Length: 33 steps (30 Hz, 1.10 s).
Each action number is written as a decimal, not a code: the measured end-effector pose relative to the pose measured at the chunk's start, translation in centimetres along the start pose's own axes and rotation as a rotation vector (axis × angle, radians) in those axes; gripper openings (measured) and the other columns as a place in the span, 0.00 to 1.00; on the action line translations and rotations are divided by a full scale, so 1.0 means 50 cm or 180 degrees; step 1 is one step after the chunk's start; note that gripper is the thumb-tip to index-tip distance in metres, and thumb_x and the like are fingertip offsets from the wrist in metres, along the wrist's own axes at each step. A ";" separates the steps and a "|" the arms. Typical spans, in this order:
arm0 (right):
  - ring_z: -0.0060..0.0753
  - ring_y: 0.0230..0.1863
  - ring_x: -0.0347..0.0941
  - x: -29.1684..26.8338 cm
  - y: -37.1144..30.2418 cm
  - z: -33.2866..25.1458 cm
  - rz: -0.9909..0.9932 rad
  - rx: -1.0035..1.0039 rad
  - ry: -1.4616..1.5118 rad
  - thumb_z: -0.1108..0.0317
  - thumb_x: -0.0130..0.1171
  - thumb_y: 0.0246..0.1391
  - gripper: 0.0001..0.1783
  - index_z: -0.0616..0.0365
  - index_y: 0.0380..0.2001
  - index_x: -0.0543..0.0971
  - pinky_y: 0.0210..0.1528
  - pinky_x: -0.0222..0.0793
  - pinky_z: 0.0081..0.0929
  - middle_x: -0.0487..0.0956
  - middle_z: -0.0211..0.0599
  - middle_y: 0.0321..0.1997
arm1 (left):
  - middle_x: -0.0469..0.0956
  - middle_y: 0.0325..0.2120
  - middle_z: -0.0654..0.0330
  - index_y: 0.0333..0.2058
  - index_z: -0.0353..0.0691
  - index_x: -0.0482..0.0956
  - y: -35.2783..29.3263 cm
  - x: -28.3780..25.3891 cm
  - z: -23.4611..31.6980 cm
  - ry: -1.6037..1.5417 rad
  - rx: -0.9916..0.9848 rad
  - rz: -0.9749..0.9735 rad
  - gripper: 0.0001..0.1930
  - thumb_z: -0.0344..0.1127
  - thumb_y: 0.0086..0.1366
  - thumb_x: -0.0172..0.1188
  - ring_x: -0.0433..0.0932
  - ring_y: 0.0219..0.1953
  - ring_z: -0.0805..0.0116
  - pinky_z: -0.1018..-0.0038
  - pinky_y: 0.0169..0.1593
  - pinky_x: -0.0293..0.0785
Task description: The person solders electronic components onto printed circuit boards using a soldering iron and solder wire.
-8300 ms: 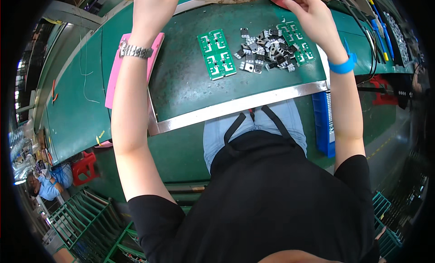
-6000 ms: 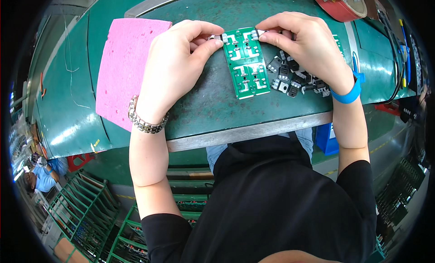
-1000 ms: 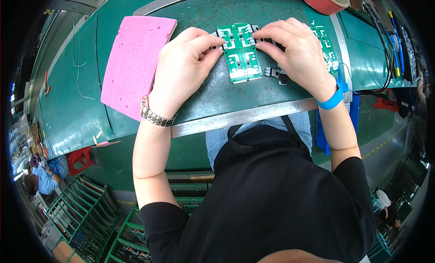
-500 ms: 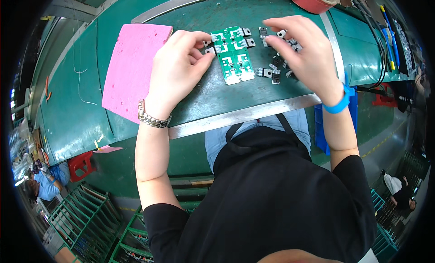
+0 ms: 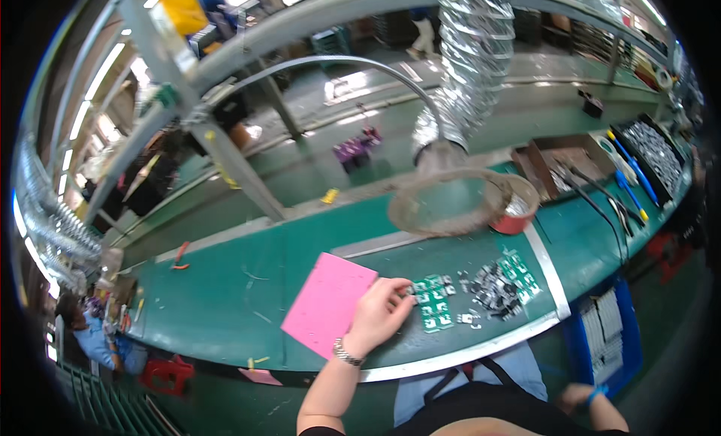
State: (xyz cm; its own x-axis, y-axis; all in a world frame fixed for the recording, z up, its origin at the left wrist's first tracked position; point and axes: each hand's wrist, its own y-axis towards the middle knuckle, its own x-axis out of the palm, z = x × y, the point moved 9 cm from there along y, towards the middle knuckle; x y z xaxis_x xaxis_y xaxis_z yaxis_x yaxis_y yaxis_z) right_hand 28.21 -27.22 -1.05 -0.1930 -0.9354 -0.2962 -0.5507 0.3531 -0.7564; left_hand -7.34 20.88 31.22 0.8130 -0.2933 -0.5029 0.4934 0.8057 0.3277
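Note:
My left hand (image 5: pixel 381 312) is at the left edge of a green circuit board (image 5: pixel 434 304), thumb and index finger closed on a small transistor (image 5: pixel 411 290) there. More transistors with metal tabs sit along the board's right edge. To the right lies a pile of loose transistors (image 5: pixel 494 289), with another green board (image 5: pixel 520 274) partly under or behind it. My right hand (image 5: pixel 577 397) hangs low, off the table's front edge beside a blue bin (image 5: pixel 635 338). It is smeared by motion, and its fingers cannot be made out.
A pink foam sheet (image 5: pixel 329 304) lies left of my left hand. Behind the boards stand a round extraction hood (image 5: pixel 443 203) on a foil duct (image 5: pixel 473 60) and a red tape roll (image 5: pixel 517 218). A rusty tray (image 5: pixel 567 162), pliers (image 5: pixel 623 214) and a black parts tray (image 5: pixel 650 158) are far right.
The view has swung up, showing more of the bench's far side. My right hand has left the transistor pile and dropped down right beside the blue bin. My left hand stays at the board.

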 end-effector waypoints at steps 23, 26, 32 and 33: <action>0.36 0.34 0.78 -0.714 -0.252 -0.582 0.4772 -0.0570 0.0388 0.74 0.60 0.50 0.17 0.60 0.46 0.76 0.36 0.75 0.28 0.79 0.42 0.38 | 0.79 0.30 0.61 0.42 0.37 0.77 0.027 -0.027 -0.046 0.0188 -0.0053 0.0349 0.12 0.33 0.60 0.62 0.78 0.26 0.75 0.75 0.34 0.75; 0.42 0.40 0.74 -0.771 -0.220 -0.664 0.5232 -0.0645 -0.1401 0.69 0.64 0.48 0.20 0.56 0.47 0.77 0.42 0.73 0.34 0.76 0.41 0.42 | 0.79 0.30 0.61 0.42 0.37 0.77 0.025 -0.030 -0.054 0.0174 -0.0108 0.0373 0.12 0.33 0.60 0.62 0.78 0.25 0.74 0.75 0.33 0.75; 0.46 0.45 0.71 -0.806 -0.131 -0.609 0.4796 -0.0186 -0.1501 0.63 0.67 0.46 0.21 0.50 0.46 0.78 0.46 0.70 0.36 0.73 0.40 0.41 | 0.79 0.29 0.61 0.42 0.39 0.78 0.012 -0.016 -0.044 0.0235 -0.0134 0.0316 0.12 0.33 0.60 0.62 0.78 0.25 0.74 0.75 0.33 0.75; 0.46 0.44 0.71 -0.804 -0.131 -0.598 0.4827 -0.0242 -0.1325 0.63 0.67 0.46 0.19 0.51 0.44 0.78 0.45 0.71 0.36 0.73 0.40 0.41 | 0.79 0.29 0.61 0.42 0.39 0.78 0.015 -0.011 -0.039 0.0214 -0.0112 0.0274 0.12 0.33 0.60 0.62 0.78 0.25 0.74 0.75 0.33 0.75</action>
State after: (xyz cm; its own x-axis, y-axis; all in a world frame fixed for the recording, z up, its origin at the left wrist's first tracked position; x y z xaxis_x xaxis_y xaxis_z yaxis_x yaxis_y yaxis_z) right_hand 15.28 7.55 33.26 -0.3604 0.3495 -0.8649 -0.0999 0.9074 0.4083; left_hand -8.03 22.66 30.18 0.8288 -0.1880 -0.5270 0.4105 0.8444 0.3443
